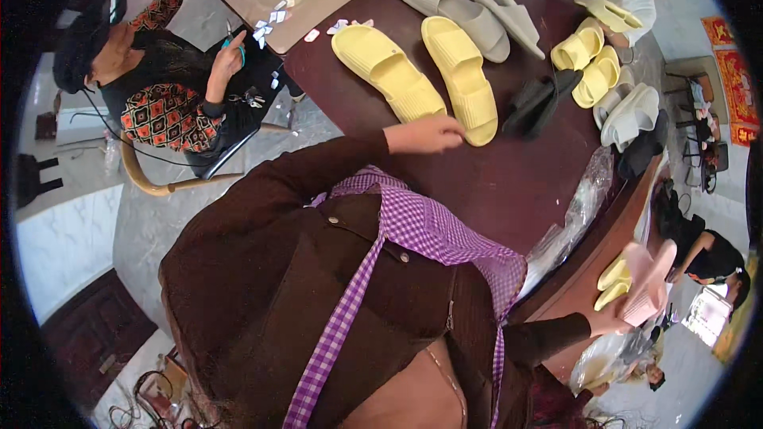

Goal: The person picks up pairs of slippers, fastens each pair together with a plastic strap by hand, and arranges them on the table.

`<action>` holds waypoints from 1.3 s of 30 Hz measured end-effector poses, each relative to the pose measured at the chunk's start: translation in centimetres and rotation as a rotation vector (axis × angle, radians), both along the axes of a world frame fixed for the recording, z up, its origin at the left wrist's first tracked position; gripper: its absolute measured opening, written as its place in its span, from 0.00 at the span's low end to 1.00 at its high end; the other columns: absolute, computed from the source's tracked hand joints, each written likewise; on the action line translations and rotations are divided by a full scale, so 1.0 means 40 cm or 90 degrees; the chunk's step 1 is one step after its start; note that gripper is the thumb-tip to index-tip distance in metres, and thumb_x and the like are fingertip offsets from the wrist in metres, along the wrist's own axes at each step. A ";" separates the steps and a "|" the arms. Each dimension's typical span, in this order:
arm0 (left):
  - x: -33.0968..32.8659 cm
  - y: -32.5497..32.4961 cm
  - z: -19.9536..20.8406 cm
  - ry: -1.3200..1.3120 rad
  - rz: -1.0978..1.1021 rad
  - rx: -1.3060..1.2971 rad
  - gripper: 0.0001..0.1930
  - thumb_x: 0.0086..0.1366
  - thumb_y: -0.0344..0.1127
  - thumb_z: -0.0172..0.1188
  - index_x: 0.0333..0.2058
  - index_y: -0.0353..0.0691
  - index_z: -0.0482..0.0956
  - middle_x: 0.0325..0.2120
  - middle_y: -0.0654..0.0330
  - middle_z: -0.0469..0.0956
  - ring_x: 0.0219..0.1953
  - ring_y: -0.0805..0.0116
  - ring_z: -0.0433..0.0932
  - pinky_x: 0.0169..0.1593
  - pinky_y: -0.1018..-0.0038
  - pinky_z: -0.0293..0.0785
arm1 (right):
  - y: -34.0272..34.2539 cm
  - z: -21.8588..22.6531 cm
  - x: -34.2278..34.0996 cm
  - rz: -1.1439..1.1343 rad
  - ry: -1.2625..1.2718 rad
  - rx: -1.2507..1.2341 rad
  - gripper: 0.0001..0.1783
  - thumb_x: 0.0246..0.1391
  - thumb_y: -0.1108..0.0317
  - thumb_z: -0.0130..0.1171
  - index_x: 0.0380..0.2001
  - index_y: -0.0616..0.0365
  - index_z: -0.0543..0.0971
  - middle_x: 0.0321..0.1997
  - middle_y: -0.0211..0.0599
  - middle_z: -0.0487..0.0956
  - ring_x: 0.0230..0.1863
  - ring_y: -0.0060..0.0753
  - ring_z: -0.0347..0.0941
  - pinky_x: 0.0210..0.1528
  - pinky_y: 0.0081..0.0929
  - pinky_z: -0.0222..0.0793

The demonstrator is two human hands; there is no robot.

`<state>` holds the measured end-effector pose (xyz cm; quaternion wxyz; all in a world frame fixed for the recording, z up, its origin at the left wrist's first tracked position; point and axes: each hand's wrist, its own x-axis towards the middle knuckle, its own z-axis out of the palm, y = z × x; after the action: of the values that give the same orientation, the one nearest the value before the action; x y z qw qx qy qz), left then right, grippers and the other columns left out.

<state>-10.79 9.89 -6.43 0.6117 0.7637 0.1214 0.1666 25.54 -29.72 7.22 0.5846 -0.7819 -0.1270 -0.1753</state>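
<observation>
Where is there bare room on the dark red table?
The dark red table is bare between the large yellow slippers, black slippers, clear plastic and checked apron. Its far side is crowded with grey slippers.

The yellow slippers (470,78) look matt, ribbed plastic; the tabletop (509,191) looks smooth.

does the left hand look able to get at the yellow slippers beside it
Probably yes: the left hand looks empty, right by the near ends of the yellow slippers, with nothing seen in the way.
</observation>
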 end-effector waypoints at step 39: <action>-0.029 -0.065 -0.038 0.174 0.328 -0.604 0.34 0.53 0.41 0.62 0.51 0.27 0.56 0.45 0.45 0.65 0.37 0.57 0.71 0.31 0.65 0.73 | 0.702 -0.477 -0.585 0.327 0.849 0.024 0.13 0.53 0.59 0.54 0.32 0.58 0.71 0.20 0.31 0.72 0.16 0.23 0.64 0.18 0.23 0.62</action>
<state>-11.95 7.30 -7.94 0.8067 0.3649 0.4442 0.1369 2.12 -1.64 -11.88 0.5738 -0.6576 0.0805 0.4815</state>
